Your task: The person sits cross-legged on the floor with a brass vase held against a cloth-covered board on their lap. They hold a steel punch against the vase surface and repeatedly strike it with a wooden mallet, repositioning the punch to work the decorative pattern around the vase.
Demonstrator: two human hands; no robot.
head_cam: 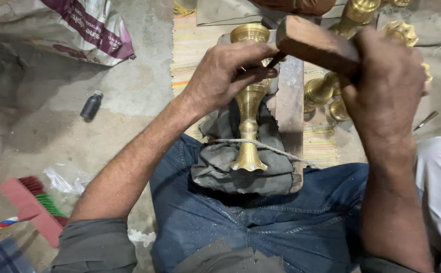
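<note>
A tall brass vase point(249, 108) lies lengthwise on a grey cloth point(240, 167) over a wooden block point(290, 101) between my legs. A thin cord point(276, 148) crosses its lower stem. My left hand point(225, 73) rests on the vase's upper part and pinches a thin dark metal tool point(277, 60) against it. My right hand point(382, 86) grips a wooden mallet point(314, 43), whose head hovers just above the tool's end.
More brass pieces point(326, 91) lie on a striped mat point(192, 48) beyond the block. A printed sack point(74, 25) sits far left, a small dark bottle point(91, 106) on the concrete floor, a red brush point(33, 207) at lower left.
</note>
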